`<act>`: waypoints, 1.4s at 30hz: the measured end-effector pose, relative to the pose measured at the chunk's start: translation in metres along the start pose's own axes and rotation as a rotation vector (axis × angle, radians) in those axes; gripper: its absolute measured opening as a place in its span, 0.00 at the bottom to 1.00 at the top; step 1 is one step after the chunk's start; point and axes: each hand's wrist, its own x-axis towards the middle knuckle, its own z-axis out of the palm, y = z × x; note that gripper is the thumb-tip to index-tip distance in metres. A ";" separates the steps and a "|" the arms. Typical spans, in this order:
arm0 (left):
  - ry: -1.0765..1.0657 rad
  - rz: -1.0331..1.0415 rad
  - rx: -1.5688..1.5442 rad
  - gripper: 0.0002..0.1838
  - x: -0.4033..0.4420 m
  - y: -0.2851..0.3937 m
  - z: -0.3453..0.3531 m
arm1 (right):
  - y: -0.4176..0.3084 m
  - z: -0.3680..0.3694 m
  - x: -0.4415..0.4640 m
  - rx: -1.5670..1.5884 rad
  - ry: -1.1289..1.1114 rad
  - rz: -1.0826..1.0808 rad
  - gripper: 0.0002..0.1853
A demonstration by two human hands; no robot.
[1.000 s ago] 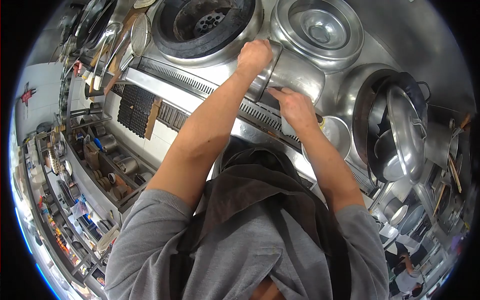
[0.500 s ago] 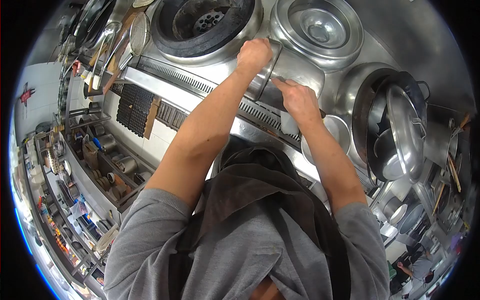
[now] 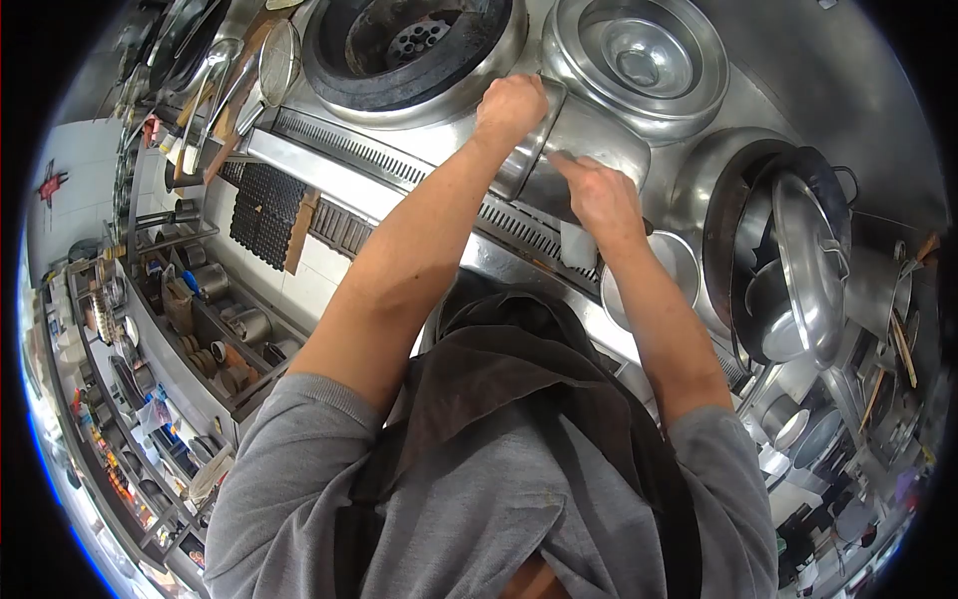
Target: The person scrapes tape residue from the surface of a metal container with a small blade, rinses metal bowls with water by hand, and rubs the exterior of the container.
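A shiny metal box-like piece [image 3: 596,143] lies on the steel range between the burners, with a raised seam across it. My left hand [image 3: 512,107] is closed in a fist at its left side; what the fingers hold, if anything, is hidden. On the front part of the metal piece is my right hand [image 3: 601,197], its index finger pointing left toward the seam and the other fingers curled. A dark handle end and a pale cloth-like item [image 3: 578,246] show beside and below my right hand. A round strainer or bowl [image 3: 654,278] sits under my right forearm.
A black wok burner [image 3: 409,50] is at the top, beside nested steel bowls [image 3: 639,55]. Woks and a steel lid [image 3: 806,265] stand at the right. Ladles and a strainer [image 3: 279,64] lie upper left. Shelves [image 3: 215,339] hold containers. A person [image 3: 855,521] is far lower right.
My right hand has moved slightly up, and its index finger has shifted along the metal piece. My left hand stays nearly in place. The distant person at the lower right has moved.
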 end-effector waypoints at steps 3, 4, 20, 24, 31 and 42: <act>-0.009 -0.001 -0.013 0.27 -0.001 0.000 -0.001 | 0.004 0.006 -0.002 0.028 0.015 -0.045 0.19; -0.008 0.000 -0.015 0.27 -0.001 0.002 -0.001 | 0.004 0.008 -0.005 0.025 0.016 -0.044 0.19; -0.020 0.014 0.007 0.28 0.004 -0.003 0.003 | -0.003 0.002 -0.006 0.010 -0.036 -0.027 0.19; -0.033 0.009 0.007 0.28 0.003 -0.001 0.000 | -0.002 0.011 -0.010 0.010 -0.037 -0.051 0.21; -0.021 -0.002 -0.009 0.28 0.002 0.000 0.000 | -0.001 0.011 -0.011 -0.011 -0.020 -0.084 0.21; -0.011 0.017 0.007 0.28 0.002 0.000 0.000 | -0.002 0.009 -0.009 -0.005 -0.045 -0.057 0.18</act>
